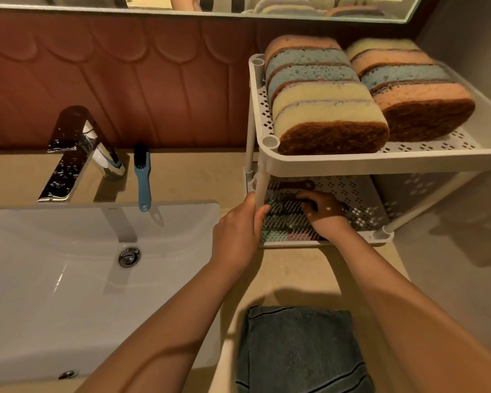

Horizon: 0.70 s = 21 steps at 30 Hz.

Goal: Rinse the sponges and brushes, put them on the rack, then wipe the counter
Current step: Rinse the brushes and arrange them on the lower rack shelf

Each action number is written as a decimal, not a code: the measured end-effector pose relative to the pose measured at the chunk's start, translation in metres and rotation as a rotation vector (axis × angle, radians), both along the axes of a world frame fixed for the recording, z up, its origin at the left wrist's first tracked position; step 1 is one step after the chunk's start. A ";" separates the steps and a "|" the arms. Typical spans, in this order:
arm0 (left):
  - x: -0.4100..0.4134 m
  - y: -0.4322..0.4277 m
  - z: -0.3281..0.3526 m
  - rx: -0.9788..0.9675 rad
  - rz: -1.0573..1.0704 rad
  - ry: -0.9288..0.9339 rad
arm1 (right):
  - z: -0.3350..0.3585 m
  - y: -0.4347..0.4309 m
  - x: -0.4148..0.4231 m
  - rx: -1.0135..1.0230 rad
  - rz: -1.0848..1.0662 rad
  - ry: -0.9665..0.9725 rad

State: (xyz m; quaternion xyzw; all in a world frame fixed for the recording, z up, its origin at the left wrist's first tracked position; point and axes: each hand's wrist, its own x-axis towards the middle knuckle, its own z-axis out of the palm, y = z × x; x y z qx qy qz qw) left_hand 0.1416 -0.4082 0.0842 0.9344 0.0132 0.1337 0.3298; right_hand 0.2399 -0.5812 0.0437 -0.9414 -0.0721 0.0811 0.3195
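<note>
Item: blue brush (143, 180), the one piece we still count off the rack (380, 163). It lies on the tabletop (196, 177) along the far edge, just right of the tap (68, 160). Its long axis runs far to near, with the dark bristles toward the wall and the handle tip reaching over the rim of the sink (54, 293).

Relation: the blue brush is well to the left of both hands, across the sink's far right corner. We judge the left hand the nearer one, so the reach would be leftward and away, taking the handle end first.

Left hand (237, 231): at the rack's front left post, fingers curled round it in a steadying grasp.

Right hand (323, 214): inside the lower shelf (352, 194), knuckles up, fingers bent down onto the row of brushes (281, 208) lying there. In the shadow we cannot tell whether it grasps one or only presses on them.

Also listed:
- Sponges (323, 109), standing on edge in two rows on the upper shelf.
- Folded dark towel (298, 350), at the near edge of the tabletop, right of the sink and untouched. We judge the wiping not yet begun.
</note>
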 end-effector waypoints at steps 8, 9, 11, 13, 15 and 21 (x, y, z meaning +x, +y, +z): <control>-0.006 0.012 0.000 -0.415 -0.131 0.393 | 0.040 0.019 -0.050 0.127 0.052 0.045; -0.006 0.014 -0.001 -0.372 -0.137 0.467 | 0.046 0.020 -0.055 0.132 0.066 0.061; -0.009 0.023 -0.001 -0.239 -0.151 0.574 | 0.055 0.027 -0.068 0.135 0.107 0.080; -0.019 0.038 0.000 -0.185 -0.189 0.658 | 0.061 0.038 -0.083 0.112 0.176 0.107; -0.034 0.058 0.001 -0.140 -0.251 0.732 | 0.065 0.054 -0.096 0.092 0.236 0.138; -0.089 0.127 0.004 -0.074 -0.308 0.822 | 0.062 0.113 -0.129 0.058 0.329 0.196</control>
